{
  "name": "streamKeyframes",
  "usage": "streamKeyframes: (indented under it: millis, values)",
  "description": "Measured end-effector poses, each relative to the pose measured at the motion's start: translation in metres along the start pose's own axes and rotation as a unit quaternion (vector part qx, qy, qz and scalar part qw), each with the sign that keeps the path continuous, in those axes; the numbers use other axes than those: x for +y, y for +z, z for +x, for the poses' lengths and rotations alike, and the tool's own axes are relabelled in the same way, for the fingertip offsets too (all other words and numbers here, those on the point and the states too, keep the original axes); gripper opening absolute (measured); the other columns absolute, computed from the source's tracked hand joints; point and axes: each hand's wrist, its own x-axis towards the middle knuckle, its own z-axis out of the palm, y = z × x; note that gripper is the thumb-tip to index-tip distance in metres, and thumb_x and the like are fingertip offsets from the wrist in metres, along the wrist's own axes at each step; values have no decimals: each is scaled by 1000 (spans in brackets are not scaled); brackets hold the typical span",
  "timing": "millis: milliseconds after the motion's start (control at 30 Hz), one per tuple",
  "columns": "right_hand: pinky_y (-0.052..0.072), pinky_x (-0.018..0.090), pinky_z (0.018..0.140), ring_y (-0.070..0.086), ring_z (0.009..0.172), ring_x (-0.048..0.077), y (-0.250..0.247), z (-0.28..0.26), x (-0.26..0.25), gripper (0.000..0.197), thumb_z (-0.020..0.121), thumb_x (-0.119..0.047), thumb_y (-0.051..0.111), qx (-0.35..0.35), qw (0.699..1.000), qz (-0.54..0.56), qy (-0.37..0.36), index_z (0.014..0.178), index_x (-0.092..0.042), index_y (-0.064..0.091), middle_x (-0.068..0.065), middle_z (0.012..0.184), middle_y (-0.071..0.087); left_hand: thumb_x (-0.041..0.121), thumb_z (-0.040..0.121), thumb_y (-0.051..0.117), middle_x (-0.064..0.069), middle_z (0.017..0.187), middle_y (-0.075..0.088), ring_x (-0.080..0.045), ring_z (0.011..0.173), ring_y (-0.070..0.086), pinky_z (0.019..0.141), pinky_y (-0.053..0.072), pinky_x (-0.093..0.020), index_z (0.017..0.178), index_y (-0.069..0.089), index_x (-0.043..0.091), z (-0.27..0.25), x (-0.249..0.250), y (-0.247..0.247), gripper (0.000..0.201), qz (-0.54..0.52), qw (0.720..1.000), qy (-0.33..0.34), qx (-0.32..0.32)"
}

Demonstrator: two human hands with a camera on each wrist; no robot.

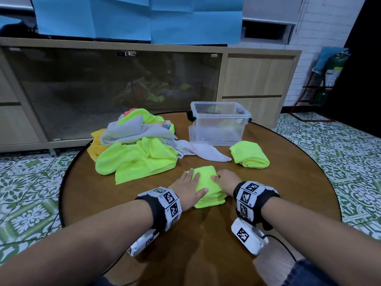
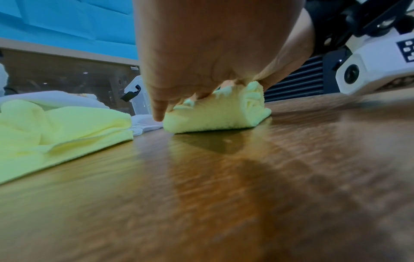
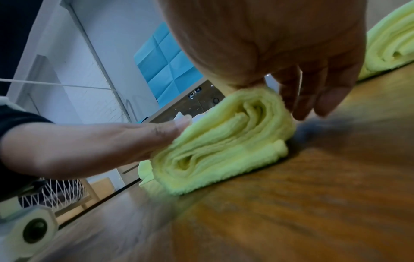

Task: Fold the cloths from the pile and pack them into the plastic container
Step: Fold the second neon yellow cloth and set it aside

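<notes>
A folded neon-yellow cloth [image 1: 208,186] [image 2: 215,115] [image 3: 226,141] lies on the round wooden table [image 1: 206,234] in front of me. My left hand [image 1: 190,189] [image 2: 201,53] [image 3: 100,147] lies flat on its left half, fingers straight. My right hand [image 1: 225,180] [image 3: 302,44] touches the cloth's right end from above, and its fingers hang nearly straight beside it. Behind to the left is the pile of cloths [image 1: 136,145] [image 2: 56,127], yellow, grey and white. The clear plastic container [image 1: 218,129] [image 2: 140,99] stands open at the back. Another folded yellow cloth [image 1: 249,154] [image 3: 389,46] lies in front of it.
A white cloth [image 1: 208,152] trails from the pile toward the container. A wooden cabinet with a dark glass door [image 1: 103,89] stands behind the table, on a patterned tile floor [image 1: 329,145]. Bare table surface lies between me and the cloth.
</notes>
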Motion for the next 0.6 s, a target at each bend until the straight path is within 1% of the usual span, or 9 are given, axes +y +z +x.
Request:
streamKeyframes:
  millis: [67,133,200,233,333,433,467,533,600]
  values:
    - [34,27,70,49,90,24,1,3,1,35,101,-31,35,-5,1000,-4,16,85,-6,53,8,92,55,52,99,17,-8,157,-14,-22,146,-7,119,9,-37,151,-6,15,0,0,0,68,9,1000,-2,4]
    - [32,26,56,46,73,21,0,4,2,38,99,-32,40,-2,999,17,36,72,-6,46,3,75,48,54,98,19,-8,157,-15,-24,146,-3,118,15,-39,151,-7,18,-1,2,-1,69,1,1000,-20,3]
    - [24,24,47,36,56,16,-3,2,2,43,97,-31,47,13,997,49,52,61,-11,34,2,62,35,57,96,25,-10,158,-8,-29,145,10,114,23,-41,151,-6,19,-1,4,-1,74,-34,998,-51,8]
    - [22,25,46,32,52,15,-4,0,3,45,95,-31,50,20,997,61,53,59,-12,31,2,60,31,58,94,29,-13,157,1,-32,142,19,111,26,-41,151,-5,18,0,5,0,78,-60,996,-70,14]
    - [22,25,46,31,52,15,-7,-3,5,45,93,-31,53,26,996,70,56,58,-12,32,2,59,31,56,92,41,-17,148,30,-33,132,38,105,35,-39,150,3,10,10,3,2,84,-183,975,-113,45]
    - [32,26,55,44,63,19,-7,-2,3,38,95,-35,47,25,996,69,42,72,-5,53,5,70,46,47,95,43,-15,142,42,-31,126,46,100,40,-35,149,6,6,18,-1,2,78,-263,955,-129,55]
    - [32,26,56,44,64,18,-7,-2,2,40,96,-37,45,34,998,53,28,72,-6,53,4,71,46,44,95,44,-15,141,43,-31,126,47,99,40,-34,149,7,5,19,-2,2,76,-265,954,-128,56]
    - [24,25,50,35,56,13,-5,-4,1,44,95,-40,46,58,997,41,-2,61,-13,38,0,64,36,40,95,46,-16,141,43,-31,125,47,99,41,-35,149,8,5,21,-6,5,74,-269,953,-121,65]
    - [22,24,49,35,58,11,-5,-4,1,42,93,-43,50,58,995,76,-15,65,-15,35,-2,67,36,39,94,48,-16,141,42,-30,125,46,99,41,-35,149,8,5,23,-9,6,76,-278,951,-117,71]
